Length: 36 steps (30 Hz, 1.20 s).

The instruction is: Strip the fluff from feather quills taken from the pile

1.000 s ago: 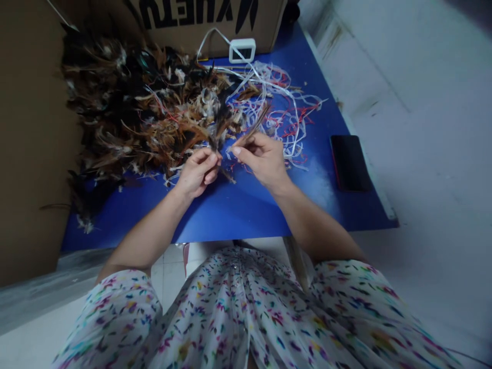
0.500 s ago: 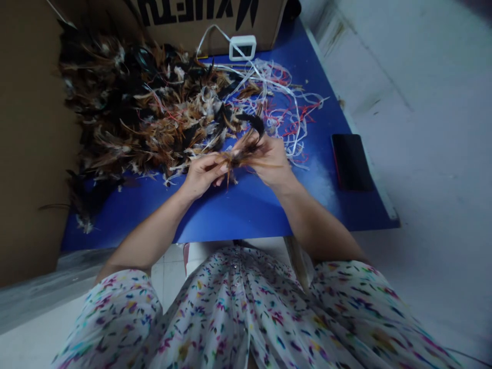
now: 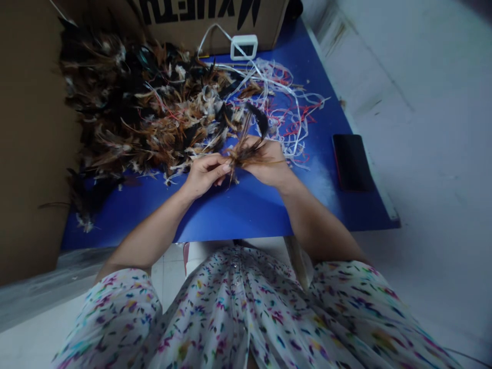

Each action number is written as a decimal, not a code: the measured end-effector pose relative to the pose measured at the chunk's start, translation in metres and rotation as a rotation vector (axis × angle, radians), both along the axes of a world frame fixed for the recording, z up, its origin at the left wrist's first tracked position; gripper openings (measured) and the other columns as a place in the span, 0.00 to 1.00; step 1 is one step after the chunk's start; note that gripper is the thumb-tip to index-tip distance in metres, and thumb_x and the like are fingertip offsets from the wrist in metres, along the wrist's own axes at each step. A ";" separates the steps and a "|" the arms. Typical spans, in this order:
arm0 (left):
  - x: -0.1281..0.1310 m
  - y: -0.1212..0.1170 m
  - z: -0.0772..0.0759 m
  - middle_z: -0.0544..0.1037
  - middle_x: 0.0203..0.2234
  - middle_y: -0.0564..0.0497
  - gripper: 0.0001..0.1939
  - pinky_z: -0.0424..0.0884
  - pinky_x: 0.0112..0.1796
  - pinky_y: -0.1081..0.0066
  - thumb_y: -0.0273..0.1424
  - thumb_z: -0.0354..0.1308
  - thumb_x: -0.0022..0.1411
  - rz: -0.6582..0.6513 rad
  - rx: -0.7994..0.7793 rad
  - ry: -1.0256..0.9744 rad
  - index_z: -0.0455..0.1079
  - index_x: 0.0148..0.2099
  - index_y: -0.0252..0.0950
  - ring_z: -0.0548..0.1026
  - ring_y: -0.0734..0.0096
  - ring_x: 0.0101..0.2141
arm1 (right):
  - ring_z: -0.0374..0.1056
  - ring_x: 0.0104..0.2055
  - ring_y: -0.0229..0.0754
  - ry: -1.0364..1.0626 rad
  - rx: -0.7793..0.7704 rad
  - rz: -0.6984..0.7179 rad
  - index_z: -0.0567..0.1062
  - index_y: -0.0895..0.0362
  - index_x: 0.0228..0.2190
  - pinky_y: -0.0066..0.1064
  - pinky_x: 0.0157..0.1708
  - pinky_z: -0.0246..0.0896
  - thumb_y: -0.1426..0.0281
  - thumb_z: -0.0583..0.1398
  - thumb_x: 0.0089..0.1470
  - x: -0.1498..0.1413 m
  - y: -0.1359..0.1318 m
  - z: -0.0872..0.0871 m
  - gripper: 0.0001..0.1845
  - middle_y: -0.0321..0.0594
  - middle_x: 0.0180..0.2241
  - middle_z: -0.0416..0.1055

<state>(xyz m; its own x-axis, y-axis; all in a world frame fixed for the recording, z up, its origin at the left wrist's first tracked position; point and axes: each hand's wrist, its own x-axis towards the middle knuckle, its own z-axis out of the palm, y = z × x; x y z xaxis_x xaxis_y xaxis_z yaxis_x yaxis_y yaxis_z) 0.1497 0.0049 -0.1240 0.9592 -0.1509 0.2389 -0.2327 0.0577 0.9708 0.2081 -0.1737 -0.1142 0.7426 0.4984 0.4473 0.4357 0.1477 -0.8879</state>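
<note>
On the blue table point(image 3: 238, 218), no clear change is noted in the large feather heap point(image 3: 154, 136) to the left or in the tangle of white and red ribbon point(image 3: 298, 130) beyond the right hand. The change is found at the hands: a second ago separate feathers were held apart in each; now the left hand point(image 3: 202, 177) and right hand point(image 3: 273, 171) are brought together at one feather bundle point(image 3: 246, 154). By judgement, the handling has passed from separate pieces to a single gathered one. The bundle is located between the hands, above the table, in front of the heap. Its near end is pinched between left thumb and fingers; the right fingertips are masked by feathers, so that grip cannot be told. The bundle is brown and dark, loosely splayed. From it a black feather point(image 3: 262, 120) is curved upward, more upright than half a second ago. Thin brown wisps are seen below.
</note>
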 end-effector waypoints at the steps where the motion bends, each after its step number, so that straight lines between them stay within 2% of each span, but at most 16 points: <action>1: 0.000 0.000 0.000 0.69 0.18 0.56 0.24 0.61 0.15 0.79 0.51 0.70 0.55 -0.002 0.000 0.009 0.73 0.26 0.34 0.65 0.84 0.14 | 0.70 0.33 0.39 0.007 -0.020 -0.011 0.73 0.54 0.24 0.34 0.38 0.70 0.53 0.73 0.47 0.000 -0.001 0.002 0.21 0.35 0.28 0.72; 6: 0.001 0.000 -0.003 0.70 0.18 0.56 0.23 0.61 0.15 0.79 0.50 0.71 0.55 -0.012 -0.032 0.026 0.75 0.27 0.35 0.66 0.84 0.14 | 0.70 0.33 0.41 -0.029 -0.052 -0.018 0.73 0.54 0.23 0.36 0.38 0.70 0.47 0.72 0.46 0.000 -0.003 0.006 0.25 0.38 0.29 0.73; 10: 0.001 0.000 -0.003 0.69 0.17 0.57 0.23 0.60 0.16 0.79 0.51 0.71 0.54 -0.025 -0.010 0.040 0.75 0.26 0.35 0.66 0.84 0.14 | 0.69 0.31 0.41 -0.087 -0.098 0.017 0.74 0.54 0.25 0.35 0.34 0.68 0.45 0.69 0.50 0.000 -0.007 0.009 0.26 0.39 0.29 0.74; 14: 0.001 0.000 -0.003 0.69 0.15 0.57 0.24 0.60 0.17 0.80 0.51 0.70 0.55 -0.049 -0.002 0.033 0.74 0.25 0.35 0.66 0.84 0.14 | 0.68 0.30 0.40 -0.137 -0.116 0.055 0.74 0.55 0.26 0.34 0.32 0.65 0.47 0.67 0.55 0.002 -0.010 0.009 0.24 0.39 0.28 0.74; 22: 0.001 0.000 -0.007 0.70 0.15 0.57 0.23 0.62 0.15 0.81 0.49 0.72 0.54 -0.060 -0.041 0.091 0.75 0.28 0.34 0.66 0.84 0.13 | 0.67 0.31 0.40 -0.178 -0.184 0.037 0.73 0.53 0.25 0.35 0.34 0.64 0.47 0.67 0.54 0.005 -0.014 0.011 0.24 0.38 0.28 0.73; 28: 0.001 0.001 -0.010 0.70 0.15 0.57 0.21 0.62 0.16 0.81 0.48 0.71 0.55 -0.043 -0.034 0.125 0.75 0.29 0.34 0.66 0.84 0.14 | 0.67 0.31 0.39 -0.177 -0.160 0.025 0.75 0.55 0.27 0.33 0.34 0.64 0.53 0.68 0.56 0.003 -0.016 0.014 0.19 0.37 0.29 0.73; 36: 0.002 0.000 -0.007 0.71 0.15 0.56 0.22 0.61 0.16 0.81 0.48 0.71 0.55 -0.069 -0.031 0.081 0.75 0.27 0.33 0.66 0.84 0.14 | 0.68 0.30 0.38 -0.190 -0.117 0.073 0.75 0.56 0.26 0.31 0.32 0.63 0.55 0.69 0.56 0.005 -0.014 0.009 0.19 0.38 0.29 0.74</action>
<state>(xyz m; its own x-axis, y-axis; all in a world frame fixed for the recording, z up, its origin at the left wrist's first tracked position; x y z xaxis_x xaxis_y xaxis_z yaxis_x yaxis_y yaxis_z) 0.1514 0.0044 -0.1315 0.9631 -0.2112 0.1668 -0.1481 0.1014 0.9838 0.2134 -0.1877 -0.1053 0.6109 0.6042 0.5116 0.5882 0.0860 -0.8041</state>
